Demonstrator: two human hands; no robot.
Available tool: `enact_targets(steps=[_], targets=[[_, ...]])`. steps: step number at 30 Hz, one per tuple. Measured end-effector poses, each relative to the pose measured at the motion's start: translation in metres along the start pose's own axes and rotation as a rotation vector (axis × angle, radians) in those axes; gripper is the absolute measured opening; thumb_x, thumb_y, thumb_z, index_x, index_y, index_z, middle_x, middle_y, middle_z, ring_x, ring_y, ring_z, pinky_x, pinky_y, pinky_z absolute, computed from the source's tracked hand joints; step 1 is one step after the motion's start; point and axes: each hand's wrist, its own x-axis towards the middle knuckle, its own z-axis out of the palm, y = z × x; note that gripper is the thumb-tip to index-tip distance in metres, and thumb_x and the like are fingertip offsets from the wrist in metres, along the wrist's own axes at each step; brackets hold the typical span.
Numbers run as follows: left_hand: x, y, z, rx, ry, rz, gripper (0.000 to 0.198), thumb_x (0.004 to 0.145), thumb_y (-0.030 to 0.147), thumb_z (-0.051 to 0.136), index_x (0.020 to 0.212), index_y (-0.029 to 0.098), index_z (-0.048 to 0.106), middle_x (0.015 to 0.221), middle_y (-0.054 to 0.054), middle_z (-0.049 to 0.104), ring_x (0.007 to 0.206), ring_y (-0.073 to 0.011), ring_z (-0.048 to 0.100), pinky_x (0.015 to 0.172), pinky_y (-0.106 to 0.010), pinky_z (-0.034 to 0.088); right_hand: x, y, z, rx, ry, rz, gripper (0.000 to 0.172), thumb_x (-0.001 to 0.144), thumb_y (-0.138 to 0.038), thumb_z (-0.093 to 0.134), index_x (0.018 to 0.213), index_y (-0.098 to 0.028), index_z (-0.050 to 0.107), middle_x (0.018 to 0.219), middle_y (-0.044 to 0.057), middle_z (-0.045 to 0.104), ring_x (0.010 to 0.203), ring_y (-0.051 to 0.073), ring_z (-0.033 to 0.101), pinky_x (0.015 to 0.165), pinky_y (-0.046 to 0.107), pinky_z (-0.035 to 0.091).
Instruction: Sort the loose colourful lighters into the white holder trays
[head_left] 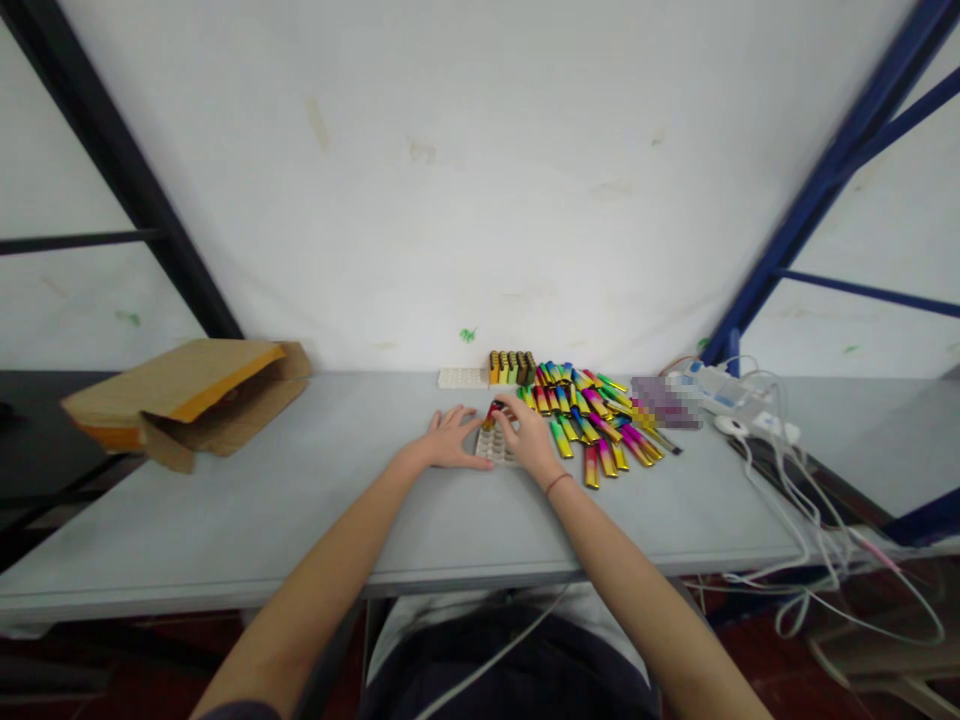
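Note:
My left hand [450, 438] lies flat on the grey table [300, 500], fingers spread, beside a small white tray [491, 447]. My right hand [527, 437] pinches a small red and dark lighter-like piece [493, 411] over that tray. Just right of it lies a heap of several rainbow-coloured lighters [592, 415]. Behind the heap, a second white tray [463, 378] stands with a row of dark and yellow pieces [512, 367] upright next to it.
A tipped cardboard box [187, 400] lies at the table's left end. A power strip [709, 385] with white cables [795, 500] trails off the right side. A white wall rises behind; dark and blue shelf struts flank the table.

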Motion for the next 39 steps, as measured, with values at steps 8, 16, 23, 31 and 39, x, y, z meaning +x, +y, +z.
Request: enact_targets(steps=[8,16,23,31,39], targets=[[0.001,-0.001,0.001,0.008,0.006,0.008,0.097,0.069,0.076,0.060,0.146,0.024,0.032,0.155,-0.017,0.021,0.145,-0.0346,0.010,0.111,-0.064,0.003,0.000,-0.012,0.004,-0.237,-0.183,-0.071,0.026,0.096,-0.028,0.043,0.116,-0.021,0.059,0.104,0.008,0.068,0.093,0.019,0.063,0.082,0.028,0.047],[0.000,0.000,0.001,-0.002,0.044,0.030,0.096,0.070,0.074,0.060,0.146,0.022,0.032,0.153,-0.018,0.026,0.143,-0.0367,0.017,0.110,-0.065,0.003,0.004,-0.013,0.002,-0.530,-0.225,0.035,0.036,0.096,-0.030,0.043,0.128,-0.019,0.055,0.089,0.013,0.069,0.084,0.025,0.062,0.077,0.034,0.044],[0.000,-0.003,0.002,-0.027,0.067,0.030,0.095,0.068,0.070,0.064,0.144,0.023,0.032,0.152,-0.018,0.028,0.142,-0.0364,0.019,0.110,-0.065,0.003,0.001,-0.018,0.001,-0.548,-0.239,-0.022,0.043,0.091,-0.023,0.046,0.134,-0.018,0.052,0.088,0.012,0.068,0.090,0.026,0.058,0.084,0.036,0.042],[0.003,0.000,0.001,-0.043,0.108,-0.033,0.099,0.069,0.070,0.062,0.145,0.015,0.029,0.149,-0.021,0.031,0.140,-0.0373,0.024,0.113,-0.059,0.009,0.013,0.028,-0.072,-0.685,0.205,0.419,0.038,0.086,-0.017,0.044,0.119,-0.012,0.064,0.108,0.020,0.062,0.101,0.032,0.052,0.086,0.045,0.040],[0.006,-0.004,0.004,-0.068,0.148,-0.034,0.102,0.069,0.067,0.062,0.147,0.015,0.022,0.150,-0.021,0.030,0.139,-0.0379,0.025,0.113,-0.055,0.013,0.001,0.067,-0.100,-0.836,0.204,0.722,0.033,0.086,-0.023,0.047,0.097,-0.004,0.072,0.109,0.031,0.057,0.106,0.042,0.050,0.081,0.053,0.040]])
